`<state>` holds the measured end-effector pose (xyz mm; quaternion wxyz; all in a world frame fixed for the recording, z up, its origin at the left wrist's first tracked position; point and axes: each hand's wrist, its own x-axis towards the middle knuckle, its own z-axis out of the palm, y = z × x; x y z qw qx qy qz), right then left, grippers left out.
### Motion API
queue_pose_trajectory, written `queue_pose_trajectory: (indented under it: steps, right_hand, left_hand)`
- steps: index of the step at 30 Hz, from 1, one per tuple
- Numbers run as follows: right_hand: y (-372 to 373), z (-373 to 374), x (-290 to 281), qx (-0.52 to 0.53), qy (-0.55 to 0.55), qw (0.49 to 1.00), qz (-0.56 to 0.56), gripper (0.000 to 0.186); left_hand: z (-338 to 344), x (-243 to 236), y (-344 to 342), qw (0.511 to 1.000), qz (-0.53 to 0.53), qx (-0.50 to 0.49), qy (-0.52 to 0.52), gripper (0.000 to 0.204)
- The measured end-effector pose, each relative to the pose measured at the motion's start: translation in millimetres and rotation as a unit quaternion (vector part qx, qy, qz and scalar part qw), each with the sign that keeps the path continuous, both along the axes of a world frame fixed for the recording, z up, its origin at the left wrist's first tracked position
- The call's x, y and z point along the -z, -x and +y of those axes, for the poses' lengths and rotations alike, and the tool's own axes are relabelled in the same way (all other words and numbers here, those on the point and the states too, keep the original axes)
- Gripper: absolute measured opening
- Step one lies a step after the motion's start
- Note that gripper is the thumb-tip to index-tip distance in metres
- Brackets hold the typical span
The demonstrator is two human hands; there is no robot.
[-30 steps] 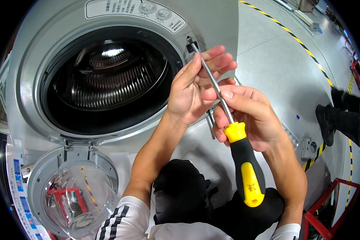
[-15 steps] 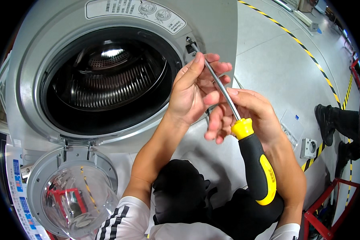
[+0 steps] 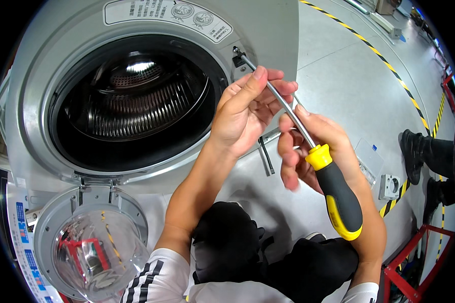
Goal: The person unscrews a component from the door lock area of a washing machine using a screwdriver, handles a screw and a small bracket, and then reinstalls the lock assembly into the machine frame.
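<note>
At the right edge of the round opening of the washing machine (image 3: 268,30), the tip of your screwdriver (image 3: 316,161) sits on a small dark fitting (image 3: 237,56), which looks like the door latch or a screw in it. The long metal shaft runs down from there toward you, and the yellow and black handle hangs below your right hand.

Your left hand (image 3: 245,113) is half spread — the fingers lie along the shaft and the thumb points up beside it. It seems you hold it so to guide the shaft and keep the tip from slipping off the fitting. Your right hand (image 3: 313,146) is curled loosely about the shaft just above the yellow collar; the fingers are blurred, so I cannot tell how firmly they close.

You crouch in front of the machine with your knees below the hands, which puts the tool in line with the fitting. The door (image 3: 88,247), with its clear bowl, is swung open at the lower left — away from the tool. A short dark rod (image 3: 266,156) lies on the grey floor (image 3: 349,86) behind your left wrist. Another person's dark shoes (image 3: 414,151) stand at the right.
</note>
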<state>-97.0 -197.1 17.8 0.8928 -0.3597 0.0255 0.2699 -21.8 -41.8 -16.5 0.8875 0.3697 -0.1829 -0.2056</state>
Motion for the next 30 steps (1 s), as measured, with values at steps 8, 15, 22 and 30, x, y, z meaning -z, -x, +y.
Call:
queue_pose_trajectory:
  steps: [8,15,22,30]
  right_hand:
    - [-0.7,3.6,-18.5,0.007,0.256,0.961,-0.101,0.026]
    - [-5.0,-2.3,7.8,-0.023,0.034,0.998,-0.049,0.034]
    - [-10.9,-5.5,5.1,-0.036,0.073,0.991,-0.103,0.021]
    - [-7.6,-7.8,4.2,0.009,0.101,0.99,-0.094,0.013]
  left_hand:
    - [2.9,-3.2,5.9,0.997,0.016,-0.022,-0.069,0.032]
    - [3.7,5.1,1.0,0.999,0.017,0.045,0.018,0.036]
    - [-1.3,-3.8,0.4,0.997,0.034,0.069,0.028,0.044]
    - [3.5,-3.1,8.3,0.969,-0.054,-0.165,-0.175,0.035]
